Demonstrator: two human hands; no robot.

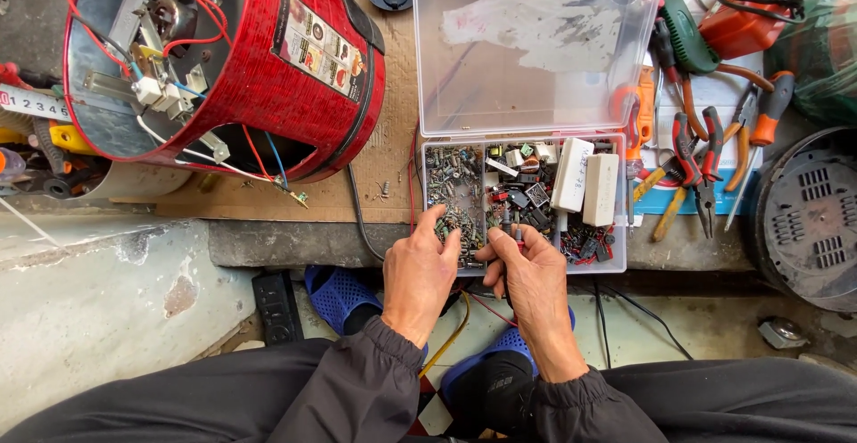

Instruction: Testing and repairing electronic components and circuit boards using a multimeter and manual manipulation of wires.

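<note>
**Digging through the parts box**

Both hands are at the near edge of the clear parts box, which sits open with its lid tipped back. The left hand has its fingers curled over the box's near-left compartment, fingertips down in the small resistor-looking bits; can't tell if it's actually pinching one. The right hand is just beside it, over the middle compartment, thumb and forefinger closed narrow on a small dark part with thin leads, too tiny to name. That part stands roughly upright, pointing away from the body, right at the fingertips, so the right hand is the nearer one.

Further back in the box sit two white blocks. Left of the box lies a red cooker shell on its side, wiring exposed. Right of the box is a spread of pliers. Below the box's near edge you can see blue sandals and dark trousers.
</note>
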